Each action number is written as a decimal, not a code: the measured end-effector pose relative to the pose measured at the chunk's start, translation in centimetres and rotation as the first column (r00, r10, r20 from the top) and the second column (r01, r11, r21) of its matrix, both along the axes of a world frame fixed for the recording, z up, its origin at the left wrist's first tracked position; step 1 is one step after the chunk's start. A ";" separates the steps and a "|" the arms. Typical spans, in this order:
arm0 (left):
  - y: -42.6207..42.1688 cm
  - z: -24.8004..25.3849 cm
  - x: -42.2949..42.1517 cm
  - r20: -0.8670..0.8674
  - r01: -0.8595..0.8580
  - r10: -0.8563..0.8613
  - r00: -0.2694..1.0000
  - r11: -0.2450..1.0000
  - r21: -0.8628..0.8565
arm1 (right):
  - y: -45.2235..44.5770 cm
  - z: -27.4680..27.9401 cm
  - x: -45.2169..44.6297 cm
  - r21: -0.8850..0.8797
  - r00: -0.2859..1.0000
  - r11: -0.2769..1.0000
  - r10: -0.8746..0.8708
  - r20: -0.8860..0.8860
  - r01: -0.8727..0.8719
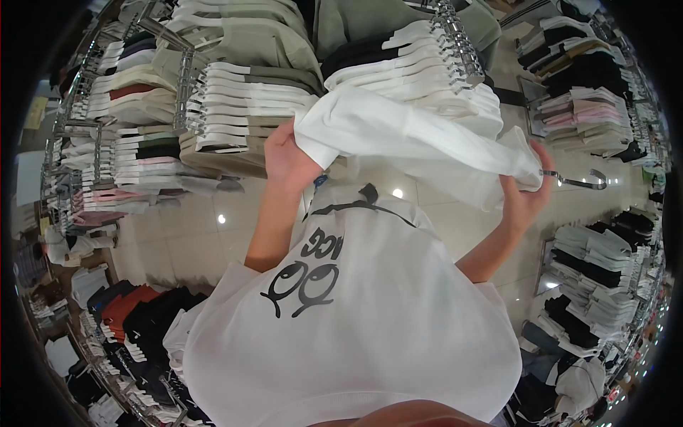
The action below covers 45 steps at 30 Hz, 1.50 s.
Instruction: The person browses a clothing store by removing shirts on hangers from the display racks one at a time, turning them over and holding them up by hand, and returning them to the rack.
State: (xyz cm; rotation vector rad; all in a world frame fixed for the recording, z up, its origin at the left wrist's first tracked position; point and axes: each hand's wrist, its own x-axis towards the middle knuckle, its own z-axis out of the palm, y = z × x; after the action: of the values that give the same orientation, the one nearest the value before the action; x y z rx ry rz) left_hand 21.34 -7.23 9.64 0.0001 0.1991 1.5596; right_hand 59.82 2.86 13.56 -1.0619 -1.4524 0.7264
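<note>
A shop floor of pale glossy tiles spreads between crowded clothing racks, with ceiling lights mirrored in it. Towards 1 o'clock from the middle of the view, a white garment is held stretched sideways in the air, above the floor and in front of the nearest rack. The left hand, near 11 o'clock, is closed on one end of it; the right hand, between 2 and 3 o'clock, grips the other end, where a metal hook sticks out towards 3 o'clock. At 6 o'clock is the wearer's own white T-shirt, printed in black. Beyond the garment, at 12 o'clock, hang white, black and grey-green clothes. Rust and black clothes hang at 8 o'clock, pink and white tops at 2.
</note>
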 end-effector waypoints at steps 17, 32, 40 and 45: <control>1.6 4.4 0.7 -0.912 -0.122 0.276 -0.303 0.938 0.325 | -1.0 -1.4 -1.6 -0.094 0.996 0.993 0.072 -0.044 -0.076; 11.5 -2.3 12.4 -0.733 0.347 0.193 -0.653 0.936 -0.063 | 9.0 -4.8 -1.0 0.060 0.849 0.976 0.151 0.507 -0.209; 3.2 4.0 14.2 -0.954 0.824 0.217 -0.205 0.565 -0.048 | 5.1 -5.9 7.6 0.400 0.987 0.910 -0.150 0.062 0.113; 3.9 4.6 21.2 -0.948 0.907 0.317 0.040 0.387 0.167 | 5.3 -5.3 9.7 0.316 0.974 0.924 -0.176 -0.144 0.214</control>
State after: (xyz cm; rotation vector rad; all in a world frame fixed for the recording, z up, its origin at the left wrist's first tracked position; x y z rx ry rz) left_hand 42.52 -3.32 14.21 1.9480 0.3853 0.5434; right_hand 69.47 8.18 8.26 -0.8746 -1.2936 0.3764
